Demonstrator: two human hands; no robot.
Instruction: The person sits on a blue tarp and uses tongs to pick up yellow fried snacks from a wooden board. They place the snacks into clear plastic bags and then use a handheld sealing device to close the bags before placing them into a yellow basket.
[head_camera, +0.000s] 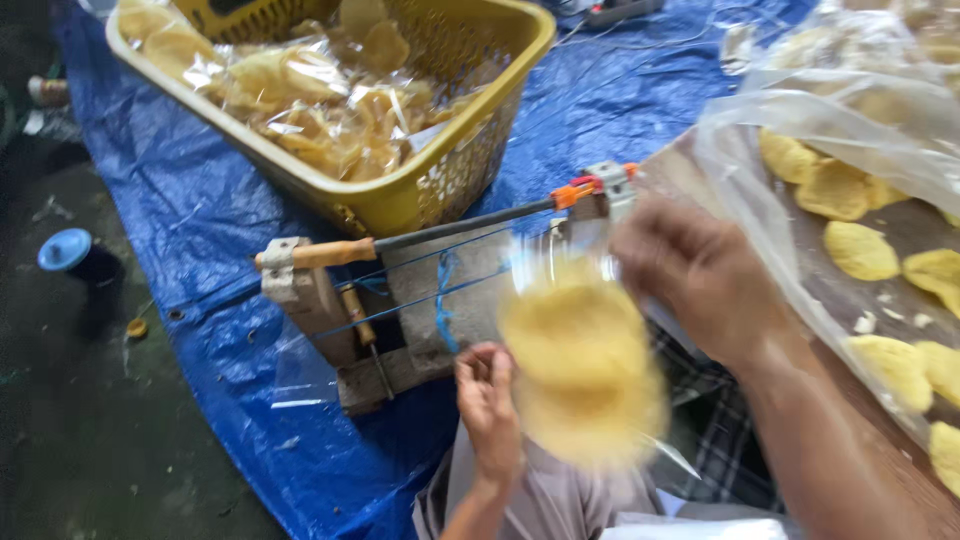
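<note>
Hands, left (487, 397) and right (690, 268), clamp a blurred cracker bag (583, 362) just beside the wooden sealer (400, 300).

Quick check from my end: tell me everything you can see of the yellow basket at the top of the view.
The yellow basket is plastic, rectangular, with a thick smooth rim and perforated walls. It sits upright on the blue tarp, turned at an angle, its far end cut off by the frame. It is heaped with clear bags of pale yellow crackers. A wooden-handled rod passes just in front of its near corner; contact cannot be told. Neither hand touches it.
</note>
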